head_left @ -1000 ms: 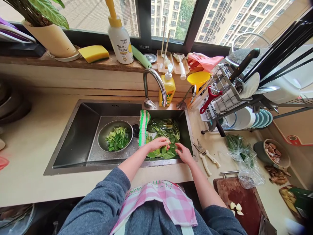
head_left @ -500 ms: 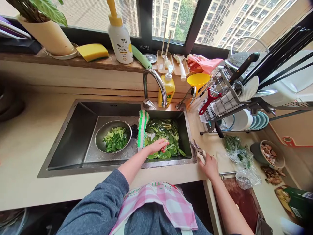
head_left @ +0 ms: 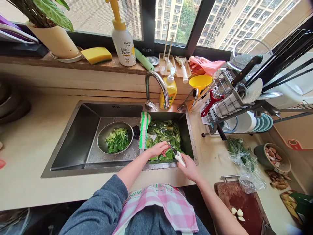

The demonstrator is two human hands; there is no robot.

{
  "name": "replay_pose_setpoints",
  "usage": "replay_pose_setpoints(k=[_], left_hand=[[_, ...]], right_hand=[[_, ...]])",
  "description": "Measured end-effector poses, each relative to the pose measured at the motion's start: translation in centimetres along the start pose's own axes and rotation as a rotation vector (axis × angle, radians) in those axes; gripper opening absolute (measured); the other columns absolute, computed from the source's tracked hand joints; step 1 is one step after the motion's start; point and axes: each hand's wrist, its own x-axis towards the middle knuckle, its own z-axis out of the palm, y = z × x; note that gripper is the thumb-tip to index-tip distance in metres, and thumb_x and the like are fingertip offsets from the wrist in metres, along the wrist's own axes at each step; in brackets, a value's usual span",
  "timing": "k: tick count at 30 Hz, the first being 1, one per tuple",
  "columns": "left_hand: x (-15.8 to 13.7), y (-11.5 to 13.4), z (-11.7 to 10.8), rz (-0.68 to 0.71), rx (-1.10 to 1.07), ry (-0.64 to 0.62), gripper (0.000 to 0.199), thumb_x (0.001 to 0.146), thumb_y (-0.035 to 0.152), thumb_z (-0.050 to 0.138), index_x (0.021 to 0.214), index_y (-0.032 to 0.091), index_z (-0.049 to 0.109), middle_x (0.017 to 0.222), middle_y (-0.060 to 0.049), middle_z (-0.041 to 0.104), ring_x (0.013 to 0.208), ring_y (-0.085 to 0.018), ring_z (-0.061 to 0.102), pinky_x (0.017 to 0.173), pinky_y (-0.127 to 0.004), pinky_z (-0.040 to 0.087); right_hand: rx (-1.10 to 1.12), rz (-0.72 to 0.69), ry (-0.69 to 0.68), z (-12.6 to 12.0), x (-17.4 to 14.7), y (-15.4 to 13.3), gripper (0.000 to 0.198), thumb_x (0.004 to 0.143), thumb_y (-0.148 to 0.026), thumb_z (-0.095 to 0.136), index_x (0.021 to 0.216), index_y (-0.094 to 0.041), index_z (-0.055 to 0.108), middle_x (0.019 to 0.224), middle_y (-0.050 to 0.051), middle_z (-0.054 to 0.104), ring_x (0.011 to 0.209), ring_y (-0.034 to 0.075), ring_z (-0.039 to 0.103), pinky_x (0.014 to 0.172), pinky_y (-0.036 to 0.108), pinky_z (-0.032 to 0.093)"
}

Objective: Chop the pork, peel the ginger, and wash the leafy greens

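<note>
My left hand (head_left: 158, 149) is over the right sink basin, its fingers closed on the stem end of a leafy green; the fingers hide most of the stem. My right hand (head_left: 189, 168) grips a pair of kitchen scissors by the white handles (head_left: 180, 158). Their metal blades (head_left: 172, 147) reach to my left fingertips; whether they touch the stem I cannot tell. Below both hands, leafy greens (head_left: 168, 132) fill the right basin. A metal bowl (head_left: 132, 141) holding cut greens (head_left: 119, 140) rests in the left part of the sink.
A green-and-white striped cloth (head_left: 144, 129) hangs over the divider. Behind stand the faucet (head_left: 156, 76) and a yellow soap bottle (head_left: 170, 89). At right are a dish rack (head_left: 226, 106), bagged greens (head_left: 241, 151), a bowl of meat-like pieces (head_left: 258, 153) and a cutting board (head_left: 225, 189) with garlic cloves (head_left: 240, 212).
My right hand has brought the scissors leftward from the sink's right edge to my left hand. The left hand stays nearly in place. The view has shifted slightly, and the garlic now shows.
</note>
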Motion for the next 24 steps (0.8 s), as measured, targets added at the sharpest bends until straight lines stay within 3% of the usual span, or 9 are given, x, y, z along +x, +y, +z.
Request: replay_pose_setpoints(k=[5, 9, 12, 16, 21, 24], left_hand=[[-0.1, 0.2, 0.1, -0.014, 0.072, 0.007, 0.036, 0.075, 0.053, 0.054, 0.078, 0.018, 0.049, 0.055, 0.008, 0.032, 0.047, -0.008, 0.031, 0.049, -0.025, 0.04], [0.0, 0.1, 0.4, -0.028, 0.093, -0.004, 0.036, 0.076, 0.053, 0.054, 0.075, 0.018, 0.048, 0.053, 0.007, 0.031, 0.047, -0.008, 0.03, 0.047, -0.024, 0.037], [0.2, -0.4, 0.4, -0.046, 0.092, -0.001, 0.037, 0.076, 0.054, 0.053, 0.079, 0.017, 0.049, 0.055, 0.007, 0.035, 0.048, -0.008, 0.034, 0.05, -0.024, 0.039], [0.7, -1.6, -0.1, -0.05, 0.046, 0.082, 0.039, 0.074, 0.051, 0.057, 0.088, 0.016, 0.051, 0.062, 0.006, 0.045, 0.054, -0.008, 0.044, 0.058, -0.025, 0.042], [1.4, -3.1, -0.6, -0.073, -0.087, 0.279, 0.044, 0.075, 0.051, 0.055, 0.096, 0.013, 0.054, 0.066, 0.004, 0.049, 0.052, -0.006, 0.044, 0.061, -0.025, 0.041], [2.1, -3.7, -0.5, -0.092, -0.179, 0.319, 0.045, 0.076, 0.051, 0.055, 0.099, 0.012, 0.055, 0.064, 0.005, 0.047, 0.051, -0.005, 0.04, 0.062, -0.026, 0.043]], right_hand=[[0.023, -0.014, -0.027, -0.4, -0.3, -0.1, 0.034, 0.075, -0.028, 0.048, 0.107, -0.022, 0.059, 0.076, 0.002, 0.056, 0.074, 0.018, 0.053, 0.064, 0.027, 0.04], [0.089, 0.005, -0.071, -0.2, -0.7, -0.1, 0.022, 0.077, -0.028, 0.045, 0.086, -0.022, 0.063, 0.063, -0.002, 0.055, 0.059, 0.014, 0.049, 0.054, 0.024, 0.035], [0.109, 0.018, -0.047, 0.0, -1.0, 0.8, 0.025, 0.078, -0.03, 0.044, 0.09, -0.022, 0.064, 0.068, -0.001, 0.059, 0.061, 0.015, 0.052, 0.056, 0.025, 0.038], [-0.04, 0.123, 0.176, -0.6, -1.8, 5.3, 0.045, 0.077, -0.038, 0.046, 0.115, -0.017, 0.055, 0.094, 0.009, 0.062, 0.088, 0.023, 0.057, 0.077, 0.034, 0.044], [-0.415, 0.403, 0.35, -2.7, -3.0, 12.7, 0.061, 0.076, -0.045, 0.049, 0.124, -0.007, 0.049, 0.094, 0.018, 0.059, 0.093, 0.032, 0.055, 0.082, 0.045, 0.041], [-0.465, 0.373, 0.421, -3.6, -2.8, 13.6, 0.071, 0.073, -0.054, 0.054, 0.125, -0.007, 0.047, 0.105, 0.023, 0.055, 0.103, 0.038, 0.05, 0.084, 0.052, 0.039]])
